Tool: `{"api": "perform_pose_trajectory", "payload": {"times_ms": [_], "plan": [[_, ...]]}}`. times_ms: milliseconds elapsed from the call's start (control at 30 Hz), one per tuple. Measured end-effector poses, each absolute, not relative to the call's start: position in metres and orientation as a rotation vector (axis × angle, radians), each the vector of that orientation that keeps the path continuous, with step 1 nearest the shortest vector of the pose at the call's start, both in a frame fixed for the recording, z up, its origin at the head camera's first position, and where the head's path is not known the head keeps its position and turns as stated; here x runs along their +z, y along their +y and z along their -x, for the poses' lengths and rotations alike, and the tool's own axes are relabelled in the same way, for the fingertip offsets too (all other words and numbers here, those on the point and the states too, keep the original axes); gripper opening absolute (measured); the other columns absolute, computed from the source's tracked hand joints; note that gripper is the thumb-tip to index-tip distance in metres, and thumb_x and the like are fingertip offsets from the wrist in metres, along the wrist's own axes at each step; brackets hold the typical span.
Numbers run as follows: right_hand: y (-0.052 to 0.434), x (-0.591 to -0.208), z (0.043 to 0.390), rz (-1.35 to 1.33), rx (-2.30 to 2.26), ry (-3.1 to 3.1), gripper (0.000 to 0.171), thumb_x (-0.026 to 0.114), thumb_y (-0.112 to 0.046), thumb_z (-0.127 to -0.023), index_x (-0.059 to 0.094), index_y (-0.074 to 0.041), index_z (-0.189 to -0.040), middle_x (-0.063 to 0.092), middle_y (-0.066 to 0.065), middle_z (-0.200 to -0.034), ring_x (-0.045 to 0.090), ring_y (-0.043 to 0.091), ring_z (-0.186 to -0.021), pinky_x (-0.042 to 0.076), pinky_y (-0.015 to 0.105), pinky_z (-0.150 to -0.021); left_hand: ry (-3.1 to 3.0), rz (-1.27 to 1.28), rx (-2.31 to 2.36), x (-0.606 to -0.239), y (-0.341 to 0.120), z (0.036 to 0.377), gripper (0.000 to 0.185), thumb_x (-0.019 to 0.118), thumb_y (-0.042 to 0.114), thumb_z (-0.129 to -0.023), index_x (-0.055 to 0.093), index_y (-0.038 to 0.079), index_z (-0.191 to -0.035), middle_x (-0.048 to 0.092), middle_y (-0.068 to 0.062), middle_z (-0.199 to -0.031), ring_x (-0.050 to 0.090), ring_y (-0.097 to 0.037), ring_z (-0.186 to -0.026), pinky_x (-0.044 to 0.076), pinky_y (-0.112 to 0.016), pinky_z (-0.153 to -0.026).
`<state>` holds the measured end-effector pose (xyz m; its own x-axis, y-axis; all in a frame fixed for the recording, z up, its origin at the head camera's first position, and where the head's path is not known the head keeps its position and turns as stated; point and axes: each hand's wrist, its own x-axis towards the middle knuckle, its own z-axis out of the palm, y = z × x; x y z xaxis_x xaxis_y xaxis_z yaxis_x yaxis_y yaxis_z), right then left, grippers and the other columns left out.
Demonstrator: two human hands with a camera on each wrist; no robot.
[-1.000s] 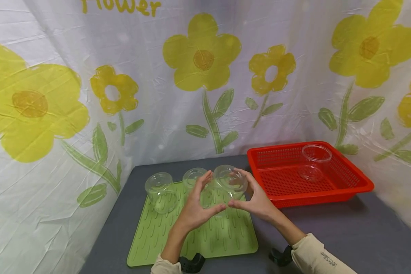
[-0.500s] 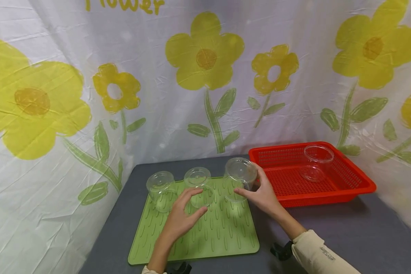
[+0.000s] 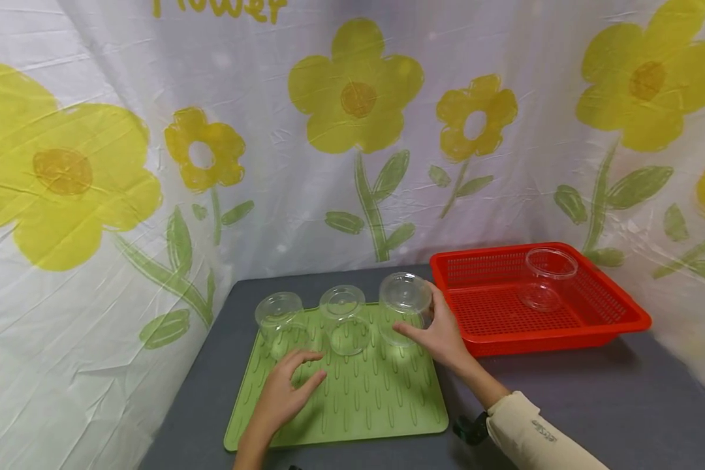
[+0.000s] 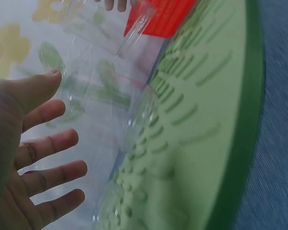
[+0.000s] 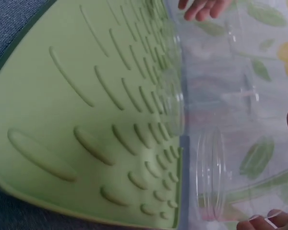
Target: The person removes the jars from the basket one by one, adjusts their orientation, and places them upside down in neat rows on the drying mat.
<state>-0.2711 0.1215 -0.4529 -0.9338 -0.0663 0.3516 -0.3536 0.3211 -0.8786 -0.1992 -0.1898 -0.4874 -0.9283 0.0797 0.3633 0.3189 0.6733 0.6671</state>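
jar [image 3: 405,307] within right hand [image 3: 440,336] grip

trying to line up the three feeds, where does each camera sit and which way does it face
Head: sits high, looks forward and down at the green mat, three upturned jars, the red basket; shows the left hand above the mat and the right hand gripping the right jar.
Left wrist: low beside the left hand, looks across the mat at a clear jar; shows the spread fingers.
Right wrist: low over the mat's edge, looks along the jars; shows fingertips.
Shared: both wrist views show mat and jars.
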Motion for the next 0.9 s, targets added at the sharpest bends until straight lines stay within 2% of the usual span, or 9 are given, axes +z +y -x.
{"api": "perform_pose_trajectory", "payload": {"times_ms": [167,367,700,900], "plan": [[0.114,-0.462,0.278,-0.317,1.628,-2.408,0.109,0.09,-0.029,-0.078,0.022,-0.008,-0.161,0.04,0.02,-0.157,0.045,0.04,-0.142,0.038,0.061,-0.116,-2.61,0.287,-1.103,-0.492,-0.199,0.194,0.027,0.079,0.024,-0.09,0.074,0.025,-0.117,0.07,0.003,-0.119,0.066,-0.027,-0.115,0.053,-0.055,-0.097],[0.11,-0.47,0.286,-0.222,1.585,-2.485,0.112,0.088,-0.035,-0.08,0.017,-0.006,-0.162,0.03,0.022,-0.164,0.032,0.043,-0.15,0.033,0.065,-0.118,-2.627,0.276,-1.105,-0.494,-0.202,0.191,0.026,0.078,0.025,-0.092,0.073,0.025,-0.118,0.07,0.002,-0.121,0.066,-0.027,-0.115,0.053,-0.055,-0.096],[0.109,-0.485,0.294,-0.204,1.56,-2.46,0.111,0.089,-0.032,-0.079,0.02,-0.003,-0.161,0.034,0.024,-0.161,0.036,0.044,-0.148,0.035,0.064,-0.117,-2.649,0.26,-1.077,-0.5,-0.207,0.189,0.029,0.077,0.027,-0.092,0.074,0.019,-0.119,0.07,0.003,-0.121,0.066,-0.027,-0.116,0.053,-0.054,-0.096],[0.107,-0.486,0.297,-0.205,1.557,-2.463,0.111,0.089,-0.032,-0.079,0.019,-0.004,-0.161,0.031,0.023,-0.163,0.034,0.044,-0.149,0.034,0.063,-0.118,-2.648,0.272,-1.049,-0.504,-0.209,0.187,0.03,0.078,0.027,-0.091,0.074,0.016,-0.119,0.071,0.005,-0.118,0.067,-0.025,-0.114,0.053,-0.052,-0.096]]}}
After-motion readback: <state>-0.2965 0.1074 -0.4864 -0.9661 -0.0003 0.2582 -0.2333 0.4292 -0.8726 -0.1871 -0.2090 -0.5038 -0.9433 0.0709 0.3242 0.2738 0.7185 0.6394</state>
